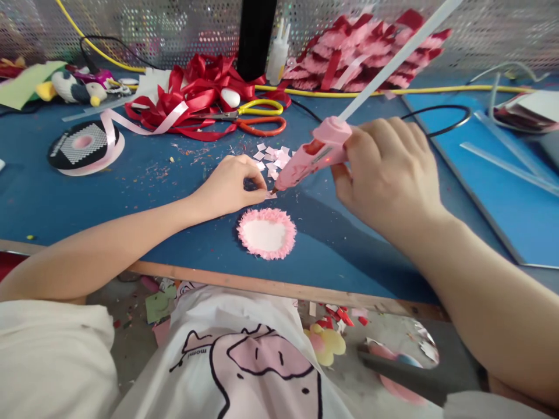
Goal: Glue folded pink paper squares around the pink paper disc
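My right hand (388,169) grips a pink hot glue gun (312,154), with a long translucent glue stick (397,61) jutting from its back. The gun's nozzle points down at a small pink ribbon piece (271,195) on the table. With thumb and finger pinched together, my left hand (233,185) holds that piece by its edge. Just behind lies a loose pile of cut pink ribbon squares (273,158). In front of both hands rests a round white piece with a fluffy pink fringe (266,234) around its rim.
A ribbon spool (85,146) lies at the left. Tangled red ribbon (187,87) and scissors (259,119) with yellow and orange handles sit behind. Further back stand a small white bottle (278,55) and a pink-red ruffled heap (349,55). A blue board (493,174) covers the right.
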{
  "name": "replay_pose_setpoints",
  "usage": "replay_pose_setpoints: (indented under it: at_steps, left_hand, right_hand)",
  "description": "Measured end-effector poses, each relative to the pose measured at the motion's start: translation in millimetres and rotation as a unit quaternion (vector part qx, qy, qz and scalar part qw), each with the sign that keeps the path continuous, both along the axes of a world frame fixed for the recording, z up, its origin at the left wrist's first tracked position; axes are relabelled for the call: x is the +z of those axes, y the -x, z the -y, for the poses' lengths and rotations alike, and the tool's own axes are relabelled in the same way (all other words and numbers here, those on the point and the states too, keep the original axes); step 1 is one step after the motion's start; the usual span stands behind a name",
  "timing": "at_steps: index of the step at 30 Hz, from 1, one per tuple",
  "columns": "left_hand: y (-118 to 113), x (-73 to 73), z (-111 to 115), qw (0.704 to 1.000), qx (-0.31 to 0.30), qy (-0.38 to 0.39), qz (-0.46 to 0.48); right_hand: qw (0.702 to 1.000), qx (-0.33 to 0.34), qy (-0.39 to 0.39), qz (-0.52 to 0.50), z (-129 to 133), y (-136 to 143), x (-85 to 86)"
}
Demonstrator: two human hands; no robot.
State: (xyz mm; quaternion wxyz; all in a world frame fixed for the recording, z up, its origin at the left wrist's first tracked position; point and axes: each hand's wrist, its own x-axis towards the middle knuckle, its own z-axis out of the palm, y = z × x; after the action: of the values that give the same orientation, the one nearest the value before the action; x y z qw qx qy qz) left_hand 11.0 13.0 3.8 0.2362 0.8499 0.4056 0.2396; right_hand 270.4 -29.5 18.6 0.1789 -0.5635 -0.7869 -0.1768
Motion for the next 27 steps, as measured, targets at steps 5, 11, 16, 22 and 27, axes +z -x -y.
replay_pose_setpoints:
  at_steps: [5,11,16,22,27]
  left_hand:
    - [-1,-1.5,2,0.999,-0.013,-0.027,0.011]
    - [-1,0.8,8,0.996,-0.006,-0.021,0.081]
    - [0,-5.8,6,0.980,-0.067,-0.013,0.187]
    - [-4,-11.0,9,0.961,-0.082,-0.031,0.262]
    - [-7,-13.0,12,0.961,-0.070,-0.027,0.267]
  right_hand:
    - [0.997,-0.007,-0.060,-0.042,0,-2,-3.3]
    - [0.980,-0.121,0.097,-0.121,-43,-47,-22.3]
    - [0.975,-0.135,0.129,-0.118,-54,-63,-35.4]
    - [0.981,0.077,-0.039,-0.174,-19,-24,-18.5]
    - [0.955,0.201,-0.047,-0.212,6,8,-14.6]
